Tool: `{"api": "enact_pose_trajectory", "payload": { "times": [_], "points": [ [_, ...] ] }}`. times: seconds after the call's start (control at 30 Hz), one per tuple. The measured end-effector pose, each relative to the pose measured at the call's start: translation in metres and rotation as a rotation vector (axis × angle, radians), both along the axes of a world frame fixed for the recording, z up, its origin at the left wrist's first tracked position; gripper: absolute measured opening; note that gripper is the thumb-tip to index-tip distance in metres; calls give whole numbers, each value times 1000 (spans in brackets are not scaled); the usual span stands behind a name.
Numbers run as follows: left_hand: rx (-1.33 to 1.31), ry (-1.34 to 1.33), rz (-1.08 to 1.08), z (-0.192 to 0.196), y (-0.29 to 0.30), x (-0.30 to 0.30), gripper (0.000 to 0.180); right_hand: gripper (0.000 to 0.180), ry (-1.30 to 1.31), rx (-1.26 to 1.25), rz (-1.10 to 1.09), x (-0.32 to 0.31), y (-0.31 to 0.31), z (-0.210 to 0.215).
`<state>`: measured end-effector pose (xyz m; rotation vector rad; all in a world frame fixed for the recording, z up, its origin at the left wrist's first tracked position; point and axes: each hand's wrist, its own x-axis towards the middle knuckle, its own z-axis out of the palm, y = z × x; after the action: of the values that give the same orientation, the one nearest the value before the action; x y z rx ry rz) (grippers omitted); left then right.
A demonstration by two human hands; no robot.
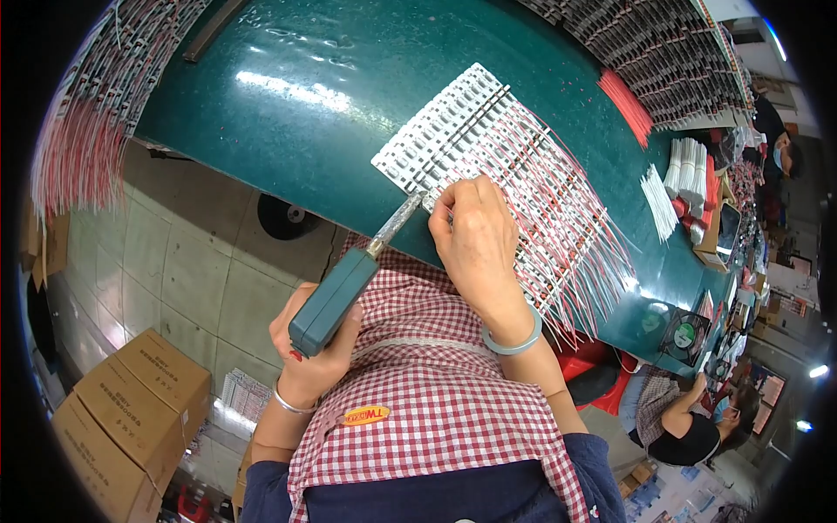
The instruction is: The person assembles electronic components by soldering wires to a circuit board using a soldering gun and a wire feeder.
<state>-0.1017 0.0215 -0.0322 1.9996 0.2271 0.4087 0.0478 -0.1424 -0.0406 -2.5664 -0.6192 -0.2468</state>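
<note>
Your left hand gripping the teal soldering iron, your right hand curled, pressing the white wired strip on the green table

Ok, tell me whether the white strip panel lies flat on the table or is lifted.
Flat. The white strip panel lies on the green table, the right hand on its near edge; the left hand holds a teal tool.

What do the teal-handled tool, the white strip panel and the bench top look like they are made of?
Tool in the left hand: matte teal handle, probably plastic; silvery shaft, likely metal.
White panel by the right hand: pale ridged strips, seemingly plastic, with red and white insulated wires.
Bench top: glossy dark green, lamp glare; material unclear.
</note>
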Motion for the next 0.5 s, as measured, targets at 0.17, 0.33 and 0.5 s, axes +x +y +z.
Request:
{"api": "enact_pose_trajectory", "payload": {
  "times": [0.17, 0.33, 0.5],
  "points": [
    [14, 6, 0, 1, -2, 3, 16, 10, 15, 3, -11, 0, -1, -1],
    [7, 47, -3, 0, -3, 2, 15, 9, 16, -1, -12, 1, 0, 0],
    [42, 16, -23, -2, -2, 3, 16, 9, 14, -7, -15, 0, -1, 0]
  ]
}}
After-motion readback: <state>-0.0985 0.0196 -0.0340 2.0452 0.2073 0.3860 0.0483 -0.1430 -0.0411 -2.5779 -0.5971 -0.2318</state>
